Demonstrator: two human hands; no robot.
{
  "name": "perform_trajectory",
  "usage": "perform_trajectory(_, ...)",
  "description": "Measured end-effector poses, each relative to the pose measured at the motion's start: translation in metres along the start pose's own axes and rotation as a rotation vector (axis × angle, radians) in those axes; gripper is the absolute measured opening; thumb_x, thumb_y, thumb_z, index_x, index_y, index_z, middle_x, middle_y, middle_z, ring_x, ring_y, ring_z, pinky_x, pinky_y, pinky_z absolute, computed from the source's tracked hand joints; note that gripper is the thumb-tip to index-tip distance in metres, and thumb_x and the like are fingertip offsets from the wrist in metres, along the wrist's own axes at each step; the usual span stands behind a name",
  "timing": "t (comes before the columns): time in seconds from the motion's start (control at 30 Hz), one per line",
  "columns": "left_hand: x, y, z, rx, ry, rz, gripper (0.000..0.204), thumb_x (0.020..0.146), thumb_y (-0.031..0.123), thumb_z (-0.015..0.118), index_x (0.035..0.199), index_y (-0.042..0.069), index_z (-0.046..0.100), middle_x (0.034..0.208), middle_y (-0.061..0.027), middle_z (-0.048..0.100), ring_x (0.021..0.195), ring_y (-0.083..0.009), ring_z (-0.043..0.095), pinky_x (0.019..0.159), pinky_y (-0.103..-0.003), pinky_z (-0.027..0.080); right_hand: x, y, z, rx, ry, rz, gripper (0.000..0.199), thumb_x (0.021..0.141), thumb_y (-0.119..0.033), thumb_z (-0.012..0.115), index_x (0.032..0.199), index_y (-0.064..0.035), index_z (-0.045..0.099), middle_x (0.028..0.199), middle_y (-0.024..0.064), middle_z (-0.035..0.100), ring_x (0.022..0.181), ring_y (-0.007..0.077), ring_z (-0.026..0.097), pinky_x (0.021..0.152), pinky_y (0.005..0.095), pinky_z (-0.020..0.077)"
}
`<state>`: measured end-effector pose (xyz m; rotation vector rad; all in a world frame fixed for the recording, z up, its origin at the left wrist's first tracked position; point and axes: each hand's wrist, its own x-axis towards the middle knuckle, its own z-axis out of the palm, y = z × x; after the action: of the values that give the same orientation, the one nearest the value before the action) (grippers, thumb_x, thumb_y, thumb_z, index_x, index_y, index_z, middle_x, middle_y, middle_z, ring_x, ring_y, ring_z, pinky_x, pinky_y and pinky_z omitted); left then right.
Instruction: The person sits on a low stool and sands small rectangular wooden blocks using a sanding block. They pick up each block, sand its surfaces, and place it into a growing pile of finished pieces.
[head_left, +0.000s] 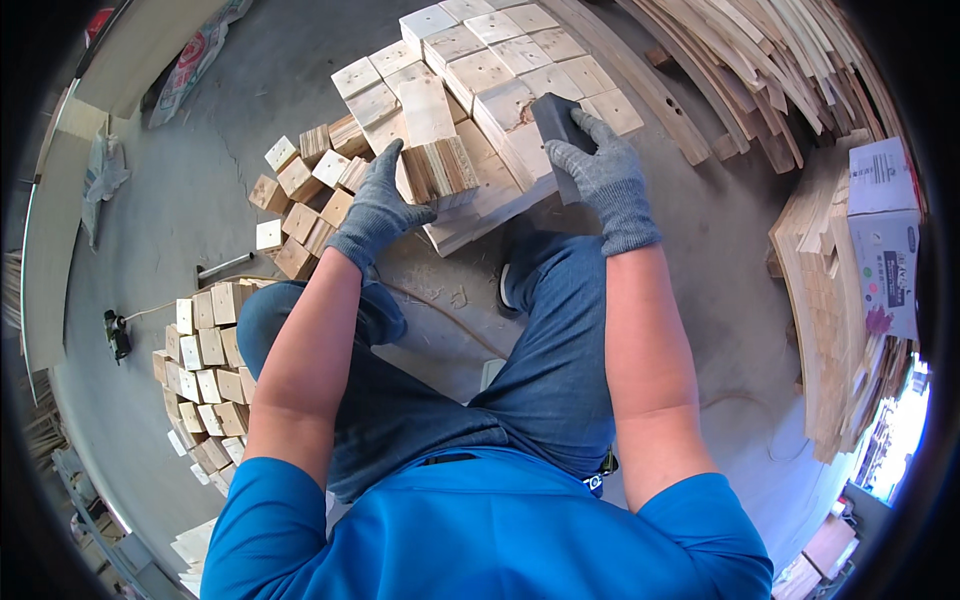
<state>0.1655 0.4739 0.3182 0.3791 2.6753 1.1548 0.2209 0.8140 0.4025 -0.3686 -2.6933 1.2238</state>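
Note:
My left hand (377, 205), in a grey glove, grips a pale wooden block (432, 135) and holds it on edge above a low stack of square wooden blocks (495, 70). My right hand (600, 175), also gloved in grey, is closed around a dark grey sanding block (556, 122), which rests against the top of the stack just right of the held block. I am seated, my knees in blue jeans below both hands.
Loose wooden blocks (300, 190) lie in a heap left of the stack. A second pile of blocks (205, 370) sits by my left knee. Long bent wooden slats (760, 70) fill the upper right. A cardboard box (885, 235) rests on stacked boards at right. A power tool (117, 335) lies on the concrete floor at left.

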Motion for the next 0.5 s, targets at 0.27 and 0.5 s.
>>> perform_trajectory(0.27,0.004,0.025,-0.001,-0.074,0.082,-0.065,0.109,0.061,0.028,0.100,0.153,-0.007,0.051,0.143,-0.0266,0.065,0.132,-0.0372,0.065,0.118,-0.041,0.050,0.000,0.006,-0.004,-0.012,0.039,-0.007,0.073,0.086,-0.039,0.088,0.146,-0.0018,0.066,0.141,0.0245,0.071,0.130,0.0359,0.069,0.111,0.0417,0.0541)
perform_trajectory(0.5,0.003,0.008,-0.044,-1.091,0.150,-0.243,0.052,0.098,0.036,0.078,0.136,0.002,0.069,0.119,-0.0115,0.076,0.106,-0.0238,0.075,0.097,-0.038,0.061,0.004,-0.005,-0.003,0.027,-0.004,-0.026,0.077,0.086,-0.039,0.088,0.148,-0.0011,0.064,0.140,0.0244,0.071,0.128,0.0347,0.070,0.111,0.0404,0.0531)
